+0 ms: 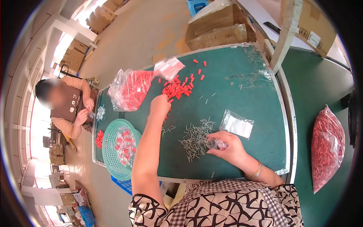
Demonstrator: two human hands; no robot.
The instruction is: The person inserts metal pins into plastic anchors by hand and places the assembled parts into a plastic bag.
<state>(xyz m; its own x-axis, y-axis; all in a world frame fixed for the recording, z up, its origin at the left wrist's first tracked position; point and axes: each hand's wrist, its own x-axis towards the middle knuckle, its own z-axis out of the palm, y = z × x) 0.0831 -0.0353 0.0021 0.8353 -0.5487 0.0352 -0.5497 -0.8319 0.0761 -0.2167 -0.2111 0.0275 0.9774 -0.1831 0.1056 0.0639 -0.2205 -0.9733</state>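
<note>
My left hand [160, 106] reaches over the green table at the near edge of a pile of red plugs [177, 89], its fingers closed around something too hidden to name. My right hand [227, 148] holds a small clear plastic bag [216, 143], just right of a heap of metal screws [194, 140]. Behind that hand lies a flat stack of clear bags [236, 124]. Left of the red pile stands a large open bag of red plugs [132, 89], with a pink-and-white packet [169, 69] beside it.
A turquoise basket [107, 151] with filled packets stands at the table's left. Across the left end, a co-worker [68, 102] handles small clear items. A sealed red bag [327, 149] lies far right. Cardboard boxes [219, 36] and a wooden post [286, 38] border the far edge.
</note>
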